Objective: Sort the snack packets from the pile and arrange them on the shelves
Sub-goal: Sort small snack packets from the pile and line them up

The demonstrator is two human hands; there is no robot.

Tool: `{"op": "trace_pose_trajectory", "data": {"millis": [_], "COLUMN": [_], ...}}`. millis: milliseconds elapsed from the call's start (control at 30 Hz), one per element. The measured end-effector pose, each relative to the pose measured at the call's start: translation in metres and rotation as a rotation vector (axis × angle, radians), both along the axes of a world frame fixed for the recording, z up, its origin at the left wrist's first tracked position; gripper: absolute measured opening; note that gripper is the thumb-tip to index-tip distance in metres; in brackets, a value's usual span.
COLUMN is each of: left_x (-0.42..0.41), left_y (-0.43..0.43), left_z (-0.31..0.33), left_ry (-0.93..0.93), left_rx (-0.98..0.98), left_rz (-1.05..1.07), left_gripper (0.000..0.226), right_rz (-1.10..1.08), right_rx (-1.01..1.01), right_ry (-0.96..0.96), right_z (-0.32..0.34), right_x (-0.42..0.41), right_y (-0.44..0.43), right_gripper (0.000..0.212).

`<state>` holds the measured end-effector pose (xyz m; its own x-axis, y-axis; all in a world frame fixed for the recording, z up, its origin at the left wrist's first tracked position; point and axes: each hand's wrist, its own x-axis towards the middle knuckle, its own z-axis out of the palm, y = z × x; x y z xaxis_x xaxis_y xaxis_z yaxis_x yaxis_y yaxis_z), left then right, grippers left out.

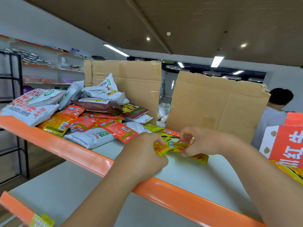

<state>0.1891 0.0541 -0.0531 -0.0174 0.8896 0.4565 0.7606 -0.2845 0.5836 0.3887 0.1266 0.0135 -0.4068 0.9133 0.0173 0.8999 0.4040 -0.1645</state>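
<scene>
Head view: across the left and centre of the frame the pile of snack packets [91, 115] lies on the orange-edged shelf [68, 145], white bags on top and red and yellow sachets spilling toward the lower right. Just right of it, the left hand [144, 154] curls its fingers round one end of a bunch of yellow packets [165, 149]. The right hand [201, 141] pinches the other end, thumb underneath. A red-and-white carton [285, 141] stands at the right edge.

The pile [85, 110] lies on the shelf [188, 171], cardboard [213, 108] behind.
</scene>
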Motion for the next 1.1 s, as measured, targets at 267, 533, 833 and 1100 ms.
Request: {"op": "trace_pose_trajectory", "data": {"millis": [267, 533, 833, 1100], "left_x": [-0.001, -0.002, -0.002, 0.055], "left_y": [-0.005, -0.009, -0.008, -0.013], "left_z": [-0.004, -0.007, -0.006, 0.015], "left_ry": [-0.079, -0.122, -0.141, -0.157], "left_rx": [0.173, 0.322, 0.330, 0.331], "left_rz": [-0.038, -0.011, 0.015, -0.126], "left_gripper": [0.035, 0.027, 0.025, 0.025], "right_rz": [0.003, -0.014, -0.124, -0.250], "right_rx": [0.001, 0.078, 0.079, 0.159], "right_ry": [0.057, 0.159, 0.150, 0.137], "right_z": [0.019, 0.033, 0.033, 0.039], "right_x": [0.012, 0.020, 0.064, 0.118], "right_y": [-0.005, -0.019, -0.040, -0.077], "right_gripper": [0.029, 0.033, 0.033, 0.033]}}
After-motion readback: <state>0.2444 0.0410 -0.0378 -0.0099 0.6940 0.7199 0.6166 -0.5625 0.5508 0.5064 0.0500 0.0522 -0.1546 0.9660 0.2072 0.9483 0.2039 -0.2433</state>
